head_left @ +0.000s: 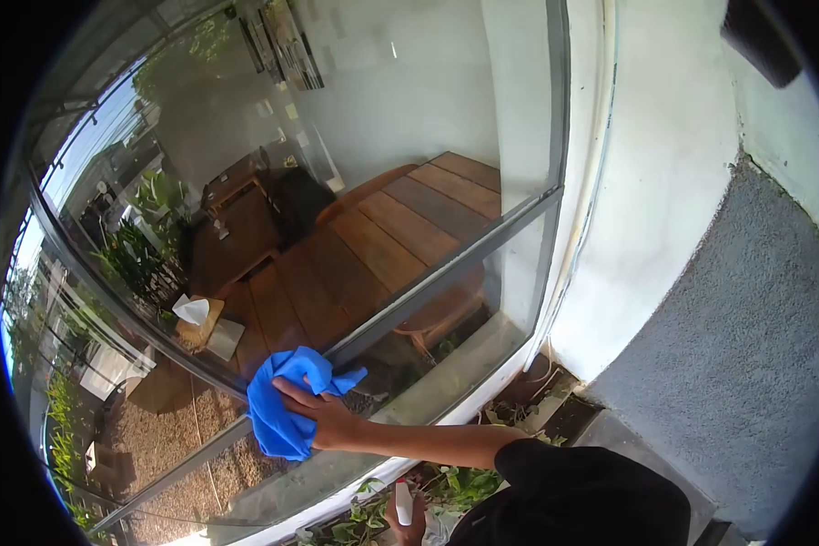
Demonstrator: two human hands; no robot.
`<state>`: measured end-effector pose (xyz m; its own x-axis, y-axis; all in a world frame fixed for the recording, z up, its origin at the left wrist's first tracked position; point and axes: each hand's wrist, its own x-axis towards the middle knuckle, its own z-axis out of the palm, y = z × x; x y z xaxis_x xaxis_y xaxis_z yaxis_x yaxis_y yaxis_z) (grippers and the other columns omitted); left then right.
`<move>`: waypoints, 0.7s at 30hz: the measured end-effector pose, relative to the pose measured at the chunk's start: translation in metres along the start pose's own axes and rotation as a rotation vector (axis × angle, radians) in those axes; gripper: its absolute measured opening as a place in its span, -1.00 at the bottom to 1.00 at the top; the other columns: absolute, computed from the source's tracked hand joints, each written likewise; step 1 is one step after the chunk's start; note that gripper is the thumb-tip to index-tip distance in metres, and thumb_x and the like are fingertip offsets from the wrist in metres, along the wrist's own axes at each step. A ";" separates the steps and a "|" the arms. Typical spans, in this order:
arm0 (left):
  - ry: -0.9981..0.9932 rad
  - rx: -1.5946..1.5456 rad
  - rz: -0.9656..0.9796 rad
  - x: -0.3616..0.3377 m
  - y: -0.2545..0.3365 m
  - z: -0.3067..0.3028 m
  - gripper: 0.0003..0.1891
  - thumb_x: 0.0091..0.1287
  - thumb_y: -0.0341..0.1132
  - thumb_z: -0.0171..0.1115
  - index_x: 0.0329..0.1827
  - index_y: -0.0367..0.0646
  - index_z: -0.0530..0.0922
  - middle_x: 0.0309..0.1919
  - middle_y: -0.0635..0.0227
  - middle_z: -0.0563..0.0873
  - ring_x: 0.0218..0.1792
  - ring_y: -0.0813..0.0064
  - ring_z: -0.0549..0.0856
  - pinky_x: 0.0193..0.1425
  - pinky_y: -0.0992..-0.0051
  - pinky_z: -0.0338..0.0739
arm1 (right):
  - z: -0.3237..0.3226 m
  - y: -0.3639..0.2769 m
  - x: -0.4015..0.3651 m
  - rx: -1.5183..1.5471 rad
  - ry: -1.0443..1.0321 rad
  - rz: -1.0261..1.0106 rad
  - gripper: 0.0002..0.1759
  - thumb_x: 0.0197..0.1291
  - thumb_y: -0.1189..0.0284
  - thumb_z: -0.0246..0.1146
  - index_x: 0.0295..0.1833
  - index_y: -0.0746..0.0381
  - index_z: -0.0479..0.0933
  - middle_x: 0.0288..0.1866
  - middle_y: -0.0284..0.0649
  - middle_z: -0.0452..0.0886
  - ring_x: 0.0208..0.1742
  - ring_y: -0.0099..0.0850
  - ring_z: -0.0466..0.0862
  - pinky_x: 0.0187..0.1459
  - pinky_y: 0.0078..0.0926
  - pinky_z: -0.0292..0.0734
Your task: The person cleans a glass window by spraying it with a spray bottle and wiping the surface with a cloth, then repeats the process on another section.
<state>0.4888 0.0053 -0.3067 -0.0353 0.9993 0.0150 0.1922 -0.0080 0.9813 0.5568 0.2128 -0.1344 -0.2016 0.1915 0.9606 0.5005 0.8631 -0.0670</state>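
Observation:
My right hand (329, 422) presses a crumpled blue cloth (278, 414) against the window, where the upright frame bar meets the grey horizontal rail (446, 273). Its fingers are bent over the cloth, and the bare forearm stretches left from a black sleeve. Lower down, near the bottom edge, my left hand (408, 530) is closed round what looks like a spray bottle (404, 503) with a white head and a red tip. Most of the bottle is hidden. Window glass (409, 109) spreads above and beside the cloth.
Behind the glass stand a wooden plank table (373, 241) and a tissue box (200, 328). Leafy plants (464, 487) grow along the window's foot. A white wall (664, 182) and a rough grey surface (746, 318) border the right side. Reflections of outdoors cover the left panes.

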 end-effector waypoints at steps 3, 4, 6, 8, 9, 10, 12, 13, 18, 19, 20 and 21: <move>0.067 0.210 0.067 0.000 -0.014 -0.001 -0.49 0.29 -0.26 0.39 0.21 -0.38 0.53 0.00 0.13 0.72 0.00 0.31 0.68 0.14 0.30 0.56 | -0.015 0.013 0.000 -0.089 -0.102 -0.032 -0.41 0.01 0.14 0.26 0.21 0.07 0.54 0.46 -0.23 0.36 0.61 -0.28 0.12 0.33 -0.13 0.14; 0.036 0.246 -0.037 -0.004 -0.020 -0.003 -0.47 0.29 -0.22 0.39 0.23 -0.38 0.52 0.02 0.12 0.71 0.03 0.29 0.66 0.18 0.27 0.53 | -0.021 0.020 -0.003 -0.200 -0.173 -0.063 -0.45 0.03 0.15 0.22 0.19 0.03 0.54 0.44 -0.27 0.37 0.59 -0.30 0.14 0.25 -0.21 0.19; -0.091 0.340 -0.208 0.000 -0.001 -0.005 -0.44 0.30 -0.21 0.39 0.26 -0.39 0.49 0.09 0.06 0.67 0.07 0.26 0.65 0.19 0.27 0.52 | -0.042 0.038 -0.006 -0.258 -0.149 -0.091 -0.49 -0.02 0.19 0.24 0.12 0.04 0.58 0.42 -0.34 0.38 0.55 -0.29 0.20 0.30 -0.21 0.20; -0.001 0.202 -0.047 -0.009 -0.061 -0.009 -0.45 0.30 -0.24 0.39 0.26 -0.39 0.49 0.07 0.07 0.68 0.06 0.29 0.65 0.18 0.29 0.53 | -0.067 0.061 -0.016 -0.325 -0.141 -0.115 -0.55 -0.06 0.21 0.24 0.02 0.04 0.62 0.36 -0.39 0.42 0.50 -0.29 0.27 0.35 -0.22 0.20; 0.099 0.048 0.121 -0.008 -0.082 -0.006 -0.47 0.31 -0.27 0.39 0.26 -0.40 0.49 0.06 0.08 0.69 0.05 0.31 0.65 0.16 0.30 0.54 | -0.082 0.077 -0.022 -0.339 -0.158 -0.114 -0.57 -0.05 0.20 0.23 0.00 0.03 0.62 0.32 -0.38 0.45 0.48 -0.29 0.29 0.36 -0.24 0.19; 0.082 -0.314 0.209 -0.001 -0.068 0.003 -0.50 0.31 -0.34 0.37 0.27 -0.40 0.48 -0.01 0.12 0.71 0.00 0.36 0.65 0.11 0.34 0.56 | -0.102 0.093 -0.027 -0.380 -0.131 -0.129 -0.58 0.01 0.17 0.20 0.01 0.03 0.61 0.29 -0.31 0.45 0.47 -0.25 0.29 0.31 -0.21 0.24; 0.061 -0.054 0.132 -0.001 -0.034 0.003 -0.49 0.32 -0.35 0.37 0.28 -0.40 0.48 -0.02 0.14 0.71 -0.01 0.37 0.65 0.10 0.35 0.56 | -0.147 0.128 -0.037 -0.494 -0.062 -0.129 -0.59 0.08 0.15 0.18 0.03 0.05 0.60 0.27 -0.22 0.44 0.44 -0.19 0.31 0.23 -0.15 0.31; 0.047 0.209 0.054 -0.001 -0.026 0.004 -0.49 0.32 -0.36 0.36 0.29 -0.40 0.47 -0.03 0.15 0.71 -0.02 0.38 0.64 0.10 0.36 0.56 | -0.169 0.145 -0.044 -0.566 -0.019 -0.113 -0.58 0.08 0.15 0.19 0.04 0.07 0.59 0.27 -0.20 0.43 0.41 -0.16 0.32 0.20 -0.14 0.34; 0.019 0.082 0.029 0.009 -0.053 0.019 -0.52 0.33 -0.35 0.35 0.26 -0.38 0.49 -0.09 0.21 0.71 -0.09 0.40 0.65 0.02 0.42 0.58 | -0.294 0.234 -0.057 -0.813 0.094 0.252 -0.54 0.10 0.37 0.32 0.17 0.15 0.54 0.17 -0.16 0.52 0.23 -0.11 0.42 0.08 -0.15 0.35; 0.021 0.221 0.173 0.012 -0.051 0.023 -0.53 0.33 -0.36 0.35 0.26 -0.36 0.49 -0.12 0.24 0.71 -0.13 0.45 0.65 -0.02 0.45 0.58 | -0.323 0.248 -0.050 -0.838 0.116 0.312 -0.53 0.10 0.41 0.33 0.17 0.18 0.53 0.14 -0.13 0.54 0.18 -0.09 0.46 0.07 -0.14 0.37; 0.024 0.360 0.317 0.013 -0.047 0.028 -0.54 0.33 -0.38 0.35 0.26 -0.35 0.50 -0.15 0.27 0.70 -0.17 0.49 0.65 -0.06 0.48 0.59 | -0.350 0.264 -0.048 -0.601 0.141 0.421 -0.54 0.12 0.41 0.31 0.17 0.20 0.52 0.11 -0.09 0.56 0.14 -0.07 0.49 0.07 -0.13 0.39; 0.023 0.359 0.319 0.013 -0.034 0.037 -0.54 0.33 -0.38 0.35 0.26 -0.35 0.50 -0.15 0.27 0.70 -0.17 0.49 0.65 -0.06 0.48 0.59 | -0.370 0.275 -0.048 -0.359 0.165 0.523 -0.56 0.14 0.42 0.29 0.17 0.22 0.51 0.08 -0.06 0.58 0.10 -0.05 0.53 0.08 -0.12 0.41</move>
<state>0.5180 0.0200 -0.3470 0.0598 0.9479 0.3129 0.5235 -0.2967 0.7987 1.0155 0.2685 -0.0992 0.2617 0.4449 0.8565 0.7532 0.4608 -0.4695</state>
